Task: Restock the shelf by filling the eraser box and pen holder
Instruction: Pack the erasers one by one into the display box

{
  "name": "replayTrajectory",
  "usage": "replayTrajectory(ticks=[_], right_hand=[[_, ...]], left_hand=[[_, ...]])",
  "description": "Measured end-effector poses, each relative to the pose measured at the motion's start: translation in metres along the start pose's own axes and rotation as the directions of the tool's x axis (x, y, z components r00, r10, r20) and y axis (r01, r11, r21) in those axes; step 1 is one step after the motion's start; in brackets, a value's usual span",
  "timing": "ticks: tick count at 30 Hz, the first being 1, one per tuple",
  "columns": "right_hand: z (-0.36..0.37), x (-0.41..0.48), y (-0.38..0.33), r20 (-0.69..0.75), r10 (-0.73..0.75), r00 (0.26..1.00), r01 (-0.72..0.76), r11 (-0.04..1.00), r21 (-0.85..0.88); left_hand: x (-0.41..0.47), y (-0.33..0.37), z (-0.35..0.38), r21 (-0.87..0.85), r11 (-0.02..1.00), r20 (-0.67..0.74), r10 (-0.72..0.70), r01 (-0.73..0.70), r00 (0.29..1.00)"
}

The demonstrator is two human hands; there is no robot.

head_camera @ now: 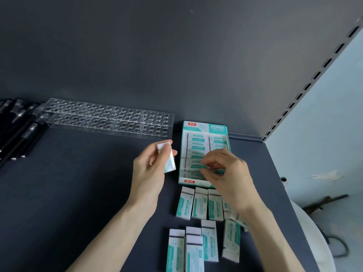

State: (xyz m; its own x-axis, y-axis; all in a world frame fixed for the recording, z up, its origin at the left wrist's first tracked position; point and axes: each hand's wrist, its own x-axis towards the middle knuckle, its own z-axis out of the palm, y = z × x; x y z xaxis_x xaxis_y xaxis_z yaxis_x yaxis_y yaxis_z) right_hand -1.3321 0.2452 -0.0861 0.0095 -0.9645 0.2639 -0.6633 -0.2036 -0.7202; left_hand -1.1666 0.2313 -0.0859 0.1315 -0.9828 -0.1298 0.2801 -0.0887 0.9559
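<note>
A teal-and-white eraser box (pixel 204 126) stands open on the dark shelf, with several wrapped erasers lying inside. My left hand (pixel 149 173) grips one white-and-teal eraser (pixel 169 160) just left of the box. My right hand (pixel 225 173) hovers over the box's near half with curled fingers on an eraser inside (pixel 193 165). Several loose erasers (pixel 199 203) lie in rows in front of the box. A clear acrylic pen holder (pixel 110 118) with many round holes sits at the back left, and no pens show in it.
Black pens (pixel 17 130) lie piled at the far left of the dark shelf (pixel 68 183). The shelf's back panel rises behind. A slotted upright (pixel 306 87) marks the right end, with a pale wall and floor beyond.
</note>
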Motion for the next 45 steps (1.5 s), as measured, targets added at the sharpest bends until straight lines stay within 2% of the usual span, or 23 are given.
replayTrajectory(ticks=[5,13,16,18,21,23,27,31,34,38,42,45], right_hand=[[0.005,-0.001,0.004,-0.019,-0.040,0.999,0.038,0.996,-0.086],[0.005,0.000,0.004,-0.022,-0.005,1.000,0.003,0.995,-0.097],[0.001,0.001,0.000,-0.039,0.008,0.999,-0.007,1.000,0.019],[-0.006,0.000,-0.006,-0.040,0.068,0.997,-0.062,0.988,0.142],[-0.016,-0.003,-0.018,0.101,0.186,0.977,-0.212,0.887,0.411],[-0.019,-0.004,-0.023,0.181,0.189,0.965,-0.258,0.810,0.527],[-0.025,-0.007,-0.024,0.125,0.168,0.978,-0.210,0.776,0.595],[-0.029,-0.013,-0.016,0.122,0.155,0.980,-0.197,0.760,0.619],[-0.030,-0.016,-0.010,0.092,0.148,0.985,-0.174,0.821,0.544],[-0.038,-0.020,0.001,-0.051,0.138,0.989,-0.122,0.962,0.243],[-0.044,-0.019,0.012,-0.113,0.078,0.991,-0.083,0.995,-0.047],[-0.041,-0.016,0.016,-0.095,0.054,0.994,-0.071,0.981,-0.180]], left_hand=[[0.000,0.000,-0.001,-0.004,1.000,0.005,0.028,-0.028,1.000],[-0.001,-0.001,-0.003,-0.010,0.998,0.025,0.061,-0.061,0.998],[-0.003,0.001,-0.003,-0.011,0.997,0.053,0.071,-0.071,0.996],[-0.005,0.003,-0.002,-0.022,0.997,0.088,0.077,-0.076,0.993],[-0.009,0.003,0.000,-0.019,0.995,0.156,0.101,-0.099,0.983],[-0.010,0.002,0.000,-0.019,0.994,0.216,0.112,-0.110,0.970],[-0.013,0.002,0.000,-0.028,0.990,0.336,0.142,-0.141,0.931],[-0.013,-0.001,0.001,0.025,0.974,0.347,0.202,-0.225,0.916],[-0.014,-0.004,0.000,0.170,0.942,0.405,0.202,-0.291,0.892],[-0.014,-0.011,-0.004,0.521,0.766,0.363,0.202,-0.377,0.910],[-0.015,-0.013,-0.001,0.613,0.729,0.353,0.092,-0.304,0.931],[-0.016,-0.014,0.000,0.650,0.687,0.360,0.099,-0.325,0.928]])
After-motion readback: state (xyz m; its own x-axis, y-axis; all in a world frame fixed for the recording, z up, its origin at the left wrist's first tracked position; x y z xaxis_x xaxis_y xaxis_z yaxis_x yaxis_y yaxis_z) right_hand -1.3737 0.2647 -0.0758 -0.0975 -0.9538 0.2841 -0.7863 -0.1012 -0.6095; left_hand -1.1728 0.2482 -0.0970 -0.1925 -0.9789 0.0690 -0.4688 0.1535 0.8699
